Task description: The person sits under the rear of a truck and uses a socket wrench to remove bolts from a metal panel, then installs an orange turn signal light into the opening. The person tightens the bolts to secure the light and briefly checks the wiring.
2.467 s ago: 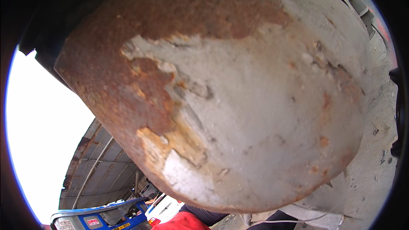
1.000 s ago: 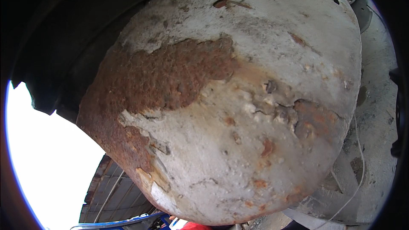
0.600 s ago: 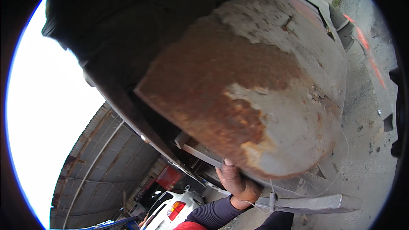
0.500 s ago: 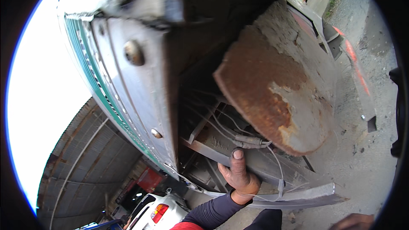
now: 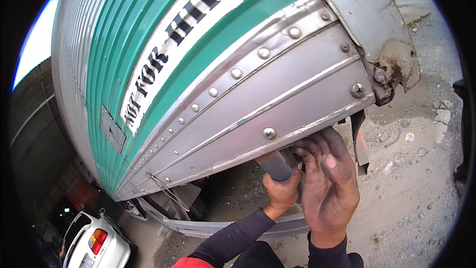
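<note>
My left hand (image 5: 281, 192) is wrapped round a dark grey flat metal bar (image 5: 275, 166), thumb on its near side, just below the lower edge of a riveted silver vehicle panel (image 5: 307, 89). The bar's upper end passes out of sight behind that edge. Close beside it, my right hand (image 5: 331, 191) is raised with its palm toward me. Its fingers stretch up to the panel's underside, slightly bent. Some of the fingertips are in shadow, and I cannot make out anything held there.
Green corrugated siding (image 5: 198, 64) curves away above the panel. A rusted, torn metal corner piece (image 5: 391, 74) hangs at the right end. Below runs a pale curved metal strip (image 5: 198, 228). A white car (image 5: 94, 243) stands at lower left, and gravelly ground (image 5: 396, 208) lies to the right.
The view has shifted from the rusty underside to the outer side panel. My right hand has come up from the lower right edge to beside my left hand, which still grips metal.
</note>
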Tool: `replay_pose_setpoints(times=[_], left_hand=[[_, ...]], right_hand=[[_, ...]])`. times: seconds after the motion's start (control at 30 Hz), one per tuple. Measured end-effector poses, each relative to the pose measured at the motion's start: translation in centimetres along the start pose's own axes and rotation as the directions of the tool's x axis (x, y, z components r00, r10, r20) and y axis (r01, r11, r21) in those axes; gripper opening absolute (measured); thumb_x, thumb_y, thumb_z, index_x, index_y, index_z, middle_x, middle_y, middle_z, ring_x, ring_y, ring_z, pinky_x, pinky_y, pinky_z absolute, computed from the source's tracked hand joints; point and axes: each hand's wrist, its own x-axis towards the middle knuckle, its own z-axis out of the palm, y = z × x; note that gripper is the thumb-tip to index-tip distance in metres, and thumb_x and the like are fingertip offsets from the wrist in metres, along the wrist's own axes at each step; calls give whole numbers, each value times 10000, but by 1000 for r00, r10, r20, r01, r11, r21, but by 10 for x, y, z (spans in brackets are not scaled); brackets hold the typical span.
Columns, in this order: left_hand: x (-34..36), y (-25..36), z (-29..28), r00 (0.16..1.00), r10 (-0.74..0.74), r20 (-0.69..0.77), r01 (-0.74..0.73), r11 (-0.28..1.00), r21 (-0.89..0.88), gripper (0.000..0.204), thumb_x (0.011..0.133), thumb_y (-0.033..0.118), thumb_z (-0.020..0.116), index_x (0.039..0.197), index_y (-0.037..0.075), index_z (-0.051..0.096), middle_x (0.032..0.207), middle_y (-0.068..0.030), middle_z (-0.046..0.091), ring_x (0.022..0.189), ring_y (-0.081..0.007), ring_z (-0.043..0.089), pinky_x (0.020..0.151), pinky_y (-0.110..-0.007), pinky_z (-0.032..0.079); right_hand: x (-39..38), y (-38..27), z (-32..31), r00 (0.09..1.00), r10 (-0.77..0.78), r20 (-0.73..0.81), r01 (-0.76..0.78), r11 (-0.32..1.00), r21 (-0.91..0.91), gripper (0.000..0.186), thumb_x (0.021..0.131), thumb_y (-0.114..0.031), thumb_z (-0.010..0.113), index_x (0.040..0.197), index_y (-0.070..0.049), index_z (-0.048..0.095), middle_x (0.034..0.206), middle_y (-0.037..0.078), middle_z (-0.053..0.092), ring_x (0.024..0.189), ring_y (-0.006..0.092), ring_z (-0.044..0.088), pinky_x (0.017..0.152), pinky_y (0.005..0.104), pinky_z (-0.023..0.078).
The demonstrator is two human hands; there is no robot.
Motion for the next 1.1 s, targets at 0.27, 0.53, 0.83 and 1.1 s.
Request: replay_pose_setpoints(times=[0.27,0.53,0.83,1.1], left_hand=[[1,-1,0,999,47,-8,-46,996,81,295,839,93,840,1036,-13,647,860,-75,712,737,-151,660,692,-323,548],[3,-6,-4,999,32,21,-33,999,28,344,803,124,864,1035,-7,646,864,-112,719,750,-217,703,707,-352,561],[2,-5,-5,999,3,33,-3,1000,1,351,787,119,861,1036,-7,648,875,-112,723,734,-224,708,698,-361,567],[5,-3,2,1000,26,9,-26,999,-30,371,828,136,857,1075,-27,633,882,-77,695,764,-174,651,722,-319,533]], right_hand=[[31,10,3,997,-65,45,56,982,180,316,987,-158,557,1236,15,647,1221,136,693,1196,281,615,1077,438,447],[56,14,-14,997,28,72,-43,975,217,324,977,-220,555,1227,-55,677,1282,110,695,1252,295,600,1115,494,413],[60,15,14,997,49,-61,-49,999,9,323,949,-189,595,1221,-37,677,1252,127,696,1223,304,602,1078,496,431],[57,5,13,994,-9,-112,-10,985,-170,326,932,-161,614,1220,-20,674,1191,123,700,1130,281,616,999,461,460]])
